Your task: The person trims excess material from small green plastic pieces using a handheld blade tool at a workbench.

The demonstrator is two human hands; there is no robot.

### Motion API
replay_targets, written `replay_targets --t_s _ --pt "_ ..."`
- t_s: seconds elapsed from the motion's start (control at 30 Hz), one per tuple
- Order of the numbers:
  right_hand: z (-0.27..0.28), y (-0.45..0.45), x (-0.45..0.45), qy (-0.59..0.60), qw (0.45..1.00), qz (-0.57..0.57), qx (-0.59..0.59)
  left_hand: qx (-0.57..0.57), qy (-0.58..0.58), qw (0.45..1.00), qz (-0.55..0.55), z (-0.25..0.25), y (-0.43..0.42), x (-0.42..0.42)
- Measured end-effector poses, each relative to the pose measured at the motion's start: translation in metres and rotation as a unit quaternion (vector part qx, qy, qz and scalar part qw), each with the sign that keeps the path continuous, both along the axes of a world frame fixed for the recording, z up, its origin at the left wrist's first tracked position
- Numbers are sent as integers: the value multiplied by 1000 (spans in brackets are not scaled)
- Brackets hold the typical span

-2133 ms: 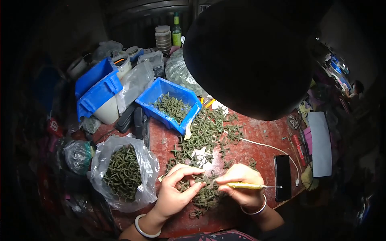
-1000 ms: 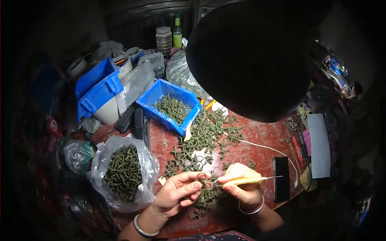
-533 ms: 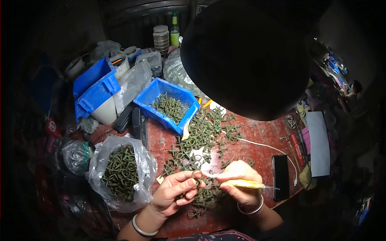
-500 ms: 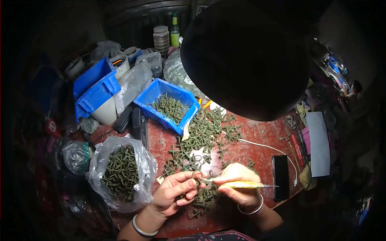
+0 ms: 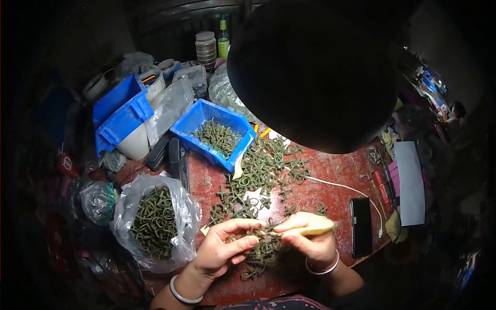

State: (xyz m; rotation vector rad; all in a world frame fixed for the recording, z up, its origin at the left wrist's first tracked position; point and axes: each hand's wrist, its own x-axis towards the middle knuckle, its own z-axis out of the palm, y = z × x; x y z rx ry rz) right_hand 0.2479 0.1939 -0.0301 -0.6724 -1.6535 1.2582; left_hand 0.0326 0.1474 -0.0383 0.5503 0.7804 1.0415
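Observation:
My left hand pinches a small dark-green ring-shaped piece between thumb and index finger. My right hand is closed around a thin tool with a yellow handle; its working end meets the piece, and its exact kind is hard to make out. Beneath both hands lies a heap of similar green ring pieces. More of these pieces spread over the red table beyond. A blue bin and a clear plastic bag also hold many of them.
A round dark shape blocks the upper middle. On the right are a phone, a white cable, a red marker and a pale sheet. Another blue bin stands at left. A person is far right.
The yellow-handled tool has turned in my right hand, and its thin rear end is now blurred. My left fingers have shifted slightly around the ring piece.

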Motion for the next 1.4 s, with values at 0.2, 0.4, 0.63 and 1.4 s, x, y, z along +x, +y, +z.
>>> replay_targets --t_s 0.2,0.4,0.63,1.4 --pt "5 1 -2 -31 999 -14 31 5 -1 1000 -16 6 1 -1" --pt "1 3 -1 20 999 0 -29 0 -95 995 -1 -6 2 -4" --pt "0 -1 -4 -48 981 -154 106 -4 -85 996 -31 -4 2 -4" --pt "-4 -17 -197 157 976 150 19 331 142 932 34 -74 18 21"
